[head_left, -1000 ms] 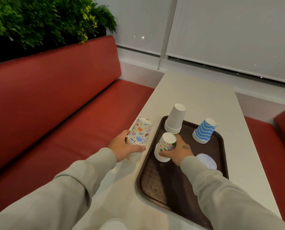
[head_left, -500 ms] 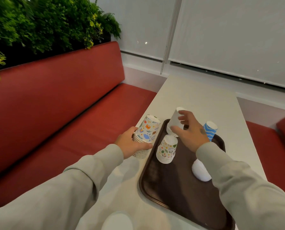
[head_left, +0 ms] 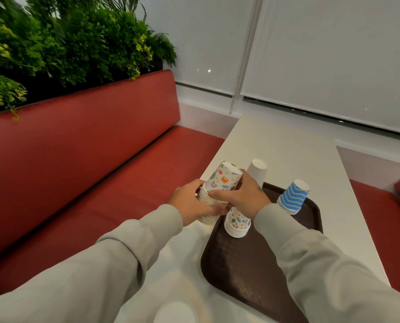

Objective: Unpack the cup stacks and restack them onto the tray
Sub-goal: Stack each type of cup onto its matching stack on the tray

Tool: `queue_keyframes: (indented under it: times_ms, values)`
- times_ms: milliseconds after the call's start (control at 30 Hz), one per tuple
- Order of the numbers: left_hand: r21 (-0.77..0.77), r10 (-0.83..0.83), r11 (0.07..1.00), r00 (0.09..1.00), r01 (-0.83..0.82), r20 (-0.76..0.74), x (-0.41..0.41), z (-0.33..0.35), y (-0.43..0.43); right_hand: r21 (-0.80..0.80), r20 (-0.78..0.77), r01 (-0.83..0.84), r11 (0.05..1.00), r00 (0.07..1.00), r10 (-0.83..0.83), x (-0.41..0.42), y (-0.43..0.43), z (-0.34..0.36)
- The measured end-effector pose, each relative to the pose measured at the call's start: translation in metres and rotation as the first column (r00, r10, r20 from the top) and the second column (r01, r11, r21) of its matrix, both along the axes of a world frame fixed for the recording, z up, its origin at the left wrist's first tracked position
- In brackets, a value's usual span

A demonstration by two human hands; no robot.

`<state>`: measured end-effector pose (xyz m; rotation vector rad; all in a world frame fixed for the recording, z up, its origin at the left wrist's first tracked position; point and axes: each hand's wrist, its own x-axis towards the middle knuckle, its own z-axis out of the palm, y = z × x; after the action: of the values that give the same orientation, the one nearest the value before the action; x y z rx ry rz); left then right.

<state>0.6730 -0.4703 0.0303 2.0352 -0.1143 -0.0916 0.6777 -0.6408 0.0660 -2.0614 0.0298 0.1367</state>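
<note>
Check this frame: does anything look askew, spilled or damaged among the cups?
Nothing spilled or damaged. Only the stack of patterned paper cups is tilted, gripped by the left hand and right hand beside the brown plastic tray. On the tray, the blue-striped cup stack and shorter patterned stack sit mouths down.

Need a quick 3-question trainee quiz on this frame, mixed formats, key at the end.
1. True or false: the left hand and the right hand both grip the same patterned stack.
2. Which stack stands at the far right of the tray? A) plain white B) blue striped stack C) patterned
3. Fill in: the blue striped cups stand mouth ____.
Key: 1 true; 2 B; 3 down.
</note>
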Motion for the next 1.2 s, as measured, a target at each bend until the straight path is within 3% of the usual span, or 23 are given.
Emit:
queue_keyframes:
  times_ms: [533, 867, 933, 1033, 1200]
  values:
    - [0.056, -0.038, 0.998, 0.999, 0.039, -0.015, 0.012, -0.006, -0.004, 0.075, 0.015, 0.032, 0.997, 0.999, -0.033, 0.020, -0.012, -0.006]
    - [0.136, -0.032, 0.990, 0.998, 0.038, -0.047, 0.021, -0.026, 0.003, 0.278, 0.028, 0.149, 0.949, 0.986, -0.163, 0.032, -0.045, 0.010]
    - [0.136, -0.014, 0.990, 0.998, 0.023, -0.065, 0.022, -0.031, 0.007, 0.236, 0.045, 0.185, 0.954, 0.979, -0.200, 0.034, -0.056, 0.006]
    - [0.131, 0.019, 0.991, 0.996, -0.008, -0.084, 0.025, -0.037, 0.011, 0.044, 0.080, 0.190, 0.981, 0.978, -0.193, 0.031, -0.066, -0.006]
    - [0.122, 0.017, 0.992, 0.994, -0.004, -0.105, 0.025, -0.042, 0.010, -0.097, 0.005, 0.124, 0.988, 0.992, -0.125, 0.022, -0.067, -0.032]
